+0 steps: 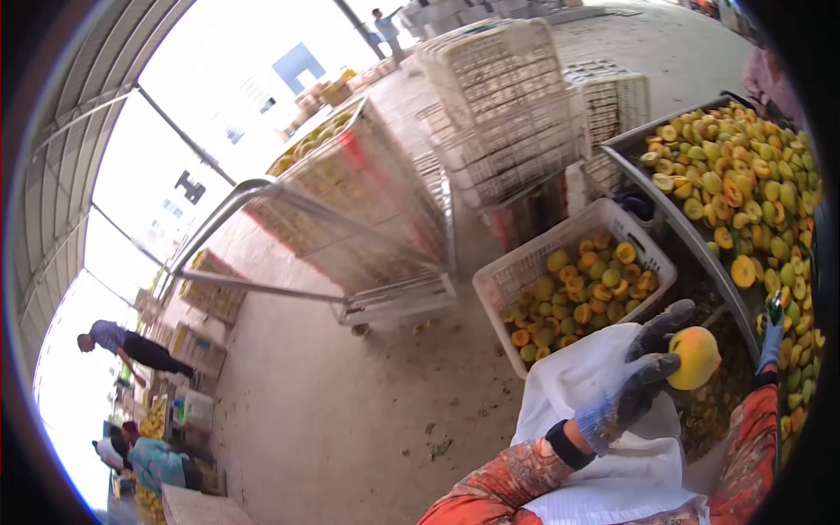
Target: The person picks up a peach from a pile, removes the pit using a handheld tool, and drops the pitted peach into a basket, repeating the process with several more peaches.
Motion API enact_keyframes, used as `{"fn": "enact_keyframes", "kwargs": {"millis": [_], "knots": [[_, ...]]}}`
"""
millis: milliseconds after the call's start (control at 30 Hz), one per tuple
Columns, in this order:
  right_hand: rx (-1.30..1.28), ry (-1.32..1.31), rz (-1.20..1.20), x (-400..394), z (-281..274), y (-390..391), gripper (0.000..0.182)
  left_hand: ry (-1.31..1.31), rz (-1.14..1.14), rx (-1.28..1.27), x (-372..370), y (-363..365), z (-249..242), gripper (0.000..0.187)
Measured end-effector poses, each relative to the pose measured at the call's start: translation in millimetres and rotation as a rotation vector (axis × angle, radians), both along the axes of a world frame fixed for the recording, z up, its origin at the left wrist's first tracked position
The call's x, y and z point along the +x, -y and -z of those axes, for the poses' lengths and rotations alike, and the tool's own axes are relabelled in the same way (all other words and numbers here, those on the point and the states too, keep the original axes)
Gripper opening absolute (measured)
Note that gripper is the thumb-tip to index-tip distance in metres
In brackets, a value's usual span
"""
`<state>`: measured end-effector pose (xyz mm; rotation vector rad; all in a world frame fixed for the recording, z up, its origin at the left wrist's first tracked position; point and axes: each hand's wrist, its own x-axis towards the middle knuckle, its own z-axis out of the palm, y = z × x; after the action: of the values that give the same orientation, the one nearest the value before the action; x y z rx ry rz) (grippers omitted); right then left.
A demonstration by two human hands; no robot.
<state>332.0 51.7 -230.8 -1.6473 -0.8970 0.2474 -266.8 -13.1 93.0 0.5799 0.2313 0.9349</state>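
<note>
A whole yellow peach [694,359] with a reddish blush sits between the thumb and fingers of my left hand [626,389], which wears a blue glove with dark coated fingers. My right hand [770,343], also gloved in blue, is closed around a small tool with green and metallic parts [774,306]; its exact kind is too small to make out. That hand is over the near edge of a metal-rimmed table [691,223] heaped with halved peaches [735,175]. A white cloth [560,394] covers my lap beneath the left hand.
A white plastic crate [499,302] of peaches stands on the floor ahead. Behind it rise stacked crates [499,96]. A metal trolley [394,302] carries more filled crates. Another person's sleeve [770,83] shows across the table; several people work at far left.
</note>
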Motion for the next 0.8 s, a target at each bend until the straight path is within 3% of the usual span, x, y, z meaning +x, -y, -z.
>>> {"fn": "enact_keyframes", "kwargs": {"millis": [33, 67, 100, 167, 200, 233, 300, 333, 433, 467, 533, 567, 633, 667, 733, 767, 800], "knots": [[0.053, -0.015, 0.069, -50.6, -38.9, 25.1, 0.030, -0.011, 0.089, -0.005, 4.9, -6.3, 7.5, 0.063], [0.033, -0.217, 0.046, -104.6, -91.9, 48.0, 0.025, -0.045, 0.058, -0.056, 17.0, -6.3, 16.9, 0.066], [0.285, -0.300, -0.092, -191.8, -185.4, 74.2, 0.024, -0.215, -0.004, -0.023, 30.3, -5.0, 16.4, 0.068], [0.399, -0.480, -0.187, -253.0, -233.9, 120.5, 0.027, -0.317, 0.033, 0.106, 54.8, -12.3, 57.1, 0.065], [0.452, -0.961, -0.221, -273.5, -245.5, 146.3, 0.028, -0.247, 0.056, 0.197, 76.4, -6.9, 54.6, 0.064], [0.464, -0.937, -0.243, -288.2, -242.3, 167.0, 0.029, -0.217, 0.188, 0.223, 95.2, 9.1, 44.8, 0.064], [0.344, -1.008, -0.299, -319.3, -254.3, 209.6, 0.026, -0.621, 0.227, 0.382, 107.4, 33.1, 23.2, 0.063], [0.275, -1.074, -0.314, -328.7, -255.3, 223.0, 0.027, -0.477, 0.226, 0.547, 125.1, 45.6, 23.6, 0.066], [0.183, -1.204, -0.294, -338.9, -219.0, 255.9, 0.041, -0.467, 0.283, 1.090, 159.7, 49.0, 87.6, 0.061], [0.196, -1.211, -0.294, -337.0, -203.7, 262.7, 0.041, -0.474, 0.291, 1.100, 163.9, 41.1, 107.8, 0.061], [0.318, -1.381, -0.517, -325.5, -175.4, 270.6, 0.049, -0.440, 0.324, 1.516, 171.1, 30.4, 137.7, 0.053], [0.333, -1.392, -0.513, -323.0, -173.3, 271.1, 0.049, -0.447, 0.341, 1.522, 172.6, 31.9, 139.9, 0.053], [0.304, -1.506, -0.495, -315.3, -174.2, 269.8, 0.047, -0.476, 0.480, 1.277, 175.9, 35.9, 143.3, 0.041], [0.312, -1.518, -0.496, -312.1, -173.3, 269.0, 0.047, -0.488, 0.489, 1.279, 179.2, 47.6, 123.6, 0.041], [0.301, -1.491, -0.442, -306.8, -170.8, 270.2, 0.043, -0.406, 0.421, 0.466, 189.2, 80.7, 67.0, 0.031], [0.312, -1.506, -0.431, -305.6, -170.3, 271.6, 0.043, -0.420, 0.435, 0.465, 195.7, 76.6, 73.9, 0.031], [0.421, -1.412, -0.328, -303.6, -171.2, 273.1, 0.041, -0.489, 0.426, 0.302, 206.3, 68.5, 85.6, 0.045]]}}
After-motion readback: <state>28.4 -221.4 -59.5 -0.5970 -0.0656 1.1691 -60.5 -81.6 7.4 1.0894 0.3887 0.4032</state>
